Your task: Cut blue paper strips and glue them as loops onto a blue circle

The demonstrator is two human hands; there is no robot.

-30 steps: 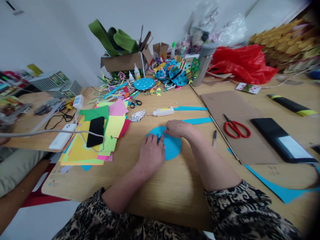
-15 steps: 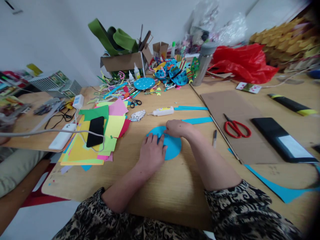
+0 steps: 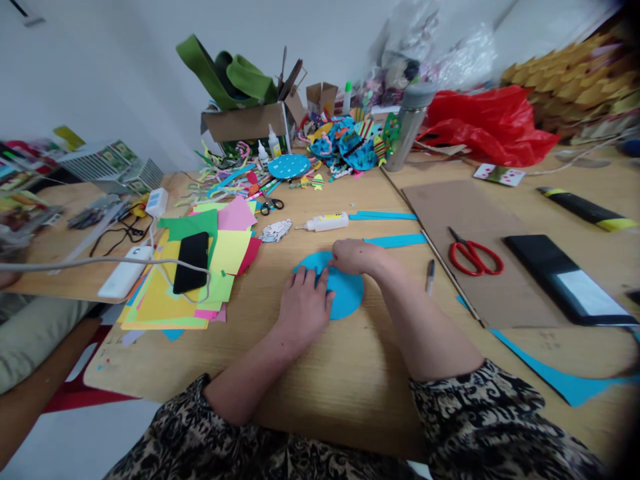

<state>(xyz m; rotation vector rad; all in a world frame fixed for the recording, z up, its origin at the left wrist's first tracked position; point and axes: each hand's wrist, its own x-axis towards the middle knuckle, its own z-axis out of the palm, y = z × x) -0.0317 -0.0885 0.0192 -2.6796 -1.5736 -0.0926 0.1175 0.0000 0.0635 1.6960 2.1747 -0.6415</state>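
Note:
A round blue paper disc [image 3: 347, 297] lies on the wooden table in front of me. My left hand [image 3: 306, 303] rests flat on its left part, fingers stretched out over the paper. At the disc's upper edge my right hand [image 3: 353, 257] is closed, its fingertips curled down near my left fingers. What those right fingers pinch, if anything, is hidden. Just beyond the hands lie a white glue bottle [image 3: 326, 222] on its side, blue paper strips [image 3: 395, 241] and a small white paper cutout [image 3: 276, 231].
Red-handled scissors [image 3: 475, 259] lie on a cardboard sheet [image 3: 520, 293] at right, by a black flat case [image 3: 543, 267]. A pen [image 3: 430, 277] lies nearer. Coloured paper [image 3: 165, 310] with a black phone [image 3: 191, 262] is stacked left. A steel bottle [image 3: 407, 130] stands behind.

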